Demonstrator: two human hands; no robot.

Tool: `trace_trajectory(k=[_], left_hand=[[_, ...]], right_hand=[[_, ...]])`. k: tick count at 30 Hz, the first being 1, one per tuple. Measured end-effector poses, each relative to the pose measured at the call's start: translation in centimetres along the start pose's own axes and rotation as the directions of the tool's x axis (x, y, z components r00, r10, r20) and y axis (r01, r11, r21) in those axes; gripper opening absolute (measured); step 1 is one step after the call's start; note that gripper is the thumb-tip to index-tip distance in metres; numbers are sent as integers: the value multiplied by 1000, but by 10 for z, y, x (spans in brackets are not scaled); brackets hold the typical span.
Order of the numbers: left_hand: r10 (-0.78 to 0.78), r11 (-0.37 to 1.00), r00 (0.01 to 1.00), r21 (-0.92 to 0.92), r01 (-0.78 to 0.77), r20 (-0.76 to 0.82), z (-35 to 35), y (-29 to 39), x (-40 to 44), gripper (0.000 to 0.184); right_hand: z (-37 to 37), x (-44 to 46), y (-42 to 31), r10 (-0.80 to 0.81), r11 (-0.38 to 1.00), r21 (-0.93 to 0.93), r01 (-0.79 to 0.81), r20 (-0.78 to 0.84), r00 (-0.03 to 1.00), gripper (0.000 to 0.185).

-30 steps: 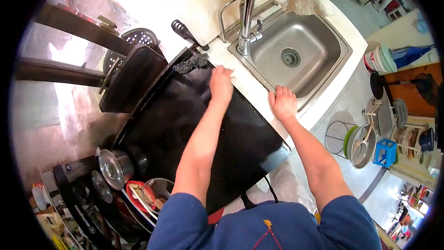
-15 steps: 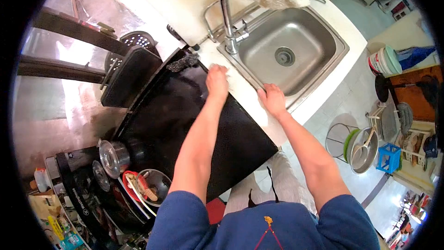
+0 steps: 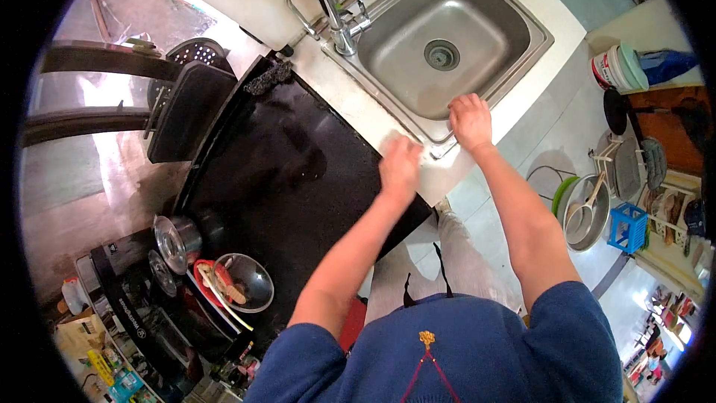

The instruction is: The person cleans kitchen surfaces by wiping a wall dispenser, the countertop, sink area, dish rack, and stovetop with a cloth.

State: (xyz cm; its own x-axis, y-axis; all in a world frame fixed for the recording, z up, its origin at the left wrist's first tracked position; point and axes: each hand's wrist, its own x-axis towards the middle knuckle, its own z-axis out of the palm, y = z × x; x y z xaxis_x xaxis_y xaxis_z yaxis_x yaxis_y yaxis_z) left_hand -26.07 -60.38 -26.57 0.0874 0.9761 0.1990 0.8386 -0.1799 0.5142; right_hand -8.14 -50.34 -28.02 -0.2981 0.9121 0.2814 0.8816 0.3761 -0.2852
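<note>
A steel sink (image 3: pixel 485 52) is set into a white countertop (image 3: pixel 339 108), with a chrome faucet (image 3: pixel 341 37) at its upper left corner. My left hand (image 3: pixel 401 168) is closed and blurred, low over the counter strip between the sink's near corner and a black worktop (image 3: pixel 298 172). A pale smear shows at its fingertips, but I cannot make out what is in it. Curled over the sink's near right rim, my right hand (image 3: pixel 471 121) has its fingertips on the basin side.
A dark scouring pad (image 3: pixel 268 78) lies at the worktop's far edge. Pots, a glass bowl (image 3: pixel 246 283) and a red dish stand lower left. On the right are a steel pan (image 3: pixel 584 216) with a ladle, a blue crate (image 3: pixel 628 228) and a white bucket (image 3: pixel 615 71).
My left hand has slid along the counter strip towards me and to the right. My right hand has moved up and right along the sink rim. The view has shifted slightly.
</note>
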Motion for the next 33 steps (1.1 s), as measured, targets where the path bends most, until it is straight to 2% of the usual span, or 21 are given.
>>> trace_trajectory(k=[1, 4, 6, 7, 8, 9, 10, 11, 14, 16, 18, 19, 20, 22, 24, 25, 26, 28, 29, 32, 33], left_hand=[[69, 998, 998, -4, -69, 1, 7, 11, -13, 8], [80, 997, 983, -37, -75, 164, 7, 41, -34, 12], [1, 926, 983, -371, 68, 183, 5, 42, -37, 14], [-159, 818, 962, -517, 254, 222, 0, 31, -34, 17], [-332, 549, 871, -676, 491, 363, -2, 16, -26, 18], [-361, 349, 862, -805, 479, 356, 7, -10, -25, 21], [-424, 30, 796, -872, 488, 431, -9, -15, -13, 28], [-369, -118, 762, -840, 529, 532, -28, -25, -4, 35], [-392, -185, 764, -858, 480, 512, -55, -50, 9, 27], [-281, -98, 833, -878, 469, 476, -57, -84, 15, 22], [-339, 482, 910, -787, 385, 238, -54, -113, 24, 21], [-319, 817, 947, -517, 254, -38, -65, -115, 30, 24], [-175, 982, 945, -111, 150, -277, -75, -114, 35, 27], [-433, 888, 877, -263, 376, -207, -84, -105, 35, 25], [-316, 908, 927, -348, 234, -200, -72, -102, 32, 19], [-323, 882, 936, -402, 245, -138, -76, -82, 29, 19], [-230, 931, 959, -324, 167, -167, -73, -69, 27, 21], [-204, 954, 973, -243, 173, -109, -66, -52, 23, 23], [-156, 980, 971, -154, 128, -182, -60, -47, 22, 17], [-209, 967, 967, -181, 182, -144, -34, -36, 14, 12], [-73, 992, 983, -111, 55, -167, -19, -29, 5, 11]], right_hand=[[0, 1, 0, -3, 1000, 1, 3, -10, 1000, 10], [0, 1, 1, -10, 1000, -7, 10, -6, 1000, 9], [1, 2, 1, -24, 1000, -10, 24, -16, 1000, 9], [1, 0, 1, -23, 1000, -17, 23, -21, 1000, 9], [2, 0, 2, -22, 1000, -15, 22, -22, 1000, 9], [-1, 0, 0, -7, 1000, -12, 6, -1, 1000, 9], [-2, 3, -1, 2, 1000, -9, -2, 17, 1000, 9], [-1, 3, -1, -5, 1000, -5, 5, 14, 1000, 9], [2, 2, 1, -2, 999, -50, 2, 0, 1000, 10], [2, 1, 1, 2, 1000, -23, -2, 20, 1000, 10], [2, 1, -1, -2, 1000, -21, 2, 6, 1000, 10], [2, 2, -1, -3, 1000, -18, 3, -8, 1000, 10], [1, 2, -2, -6, 1000, -19, 6, -9, 1000, 10], [0, 2, -1, 0, 998, -62, 1, 19, 1000, 9], [-1, 2, -1, -8, 998, -54, 8, 7, 1000, 9], [-1, 1, -1, -17, 999, -46, 17, -5, 1000, 9], [0, 1, -1, -14, 999, -50, 14, -1, 1000, 9], [0, 1, -1, -14, 999, -34, 14, -11, 1000, 8], [0, 1, -1, -18, 999, -43, 17, -25, 1000, 8], [2, 0, 0, -8, 1000, -18, 7, -46, 999, 8], [0, 1, 0, 4, 1000, -17, -5, -23, 1000, 8]])
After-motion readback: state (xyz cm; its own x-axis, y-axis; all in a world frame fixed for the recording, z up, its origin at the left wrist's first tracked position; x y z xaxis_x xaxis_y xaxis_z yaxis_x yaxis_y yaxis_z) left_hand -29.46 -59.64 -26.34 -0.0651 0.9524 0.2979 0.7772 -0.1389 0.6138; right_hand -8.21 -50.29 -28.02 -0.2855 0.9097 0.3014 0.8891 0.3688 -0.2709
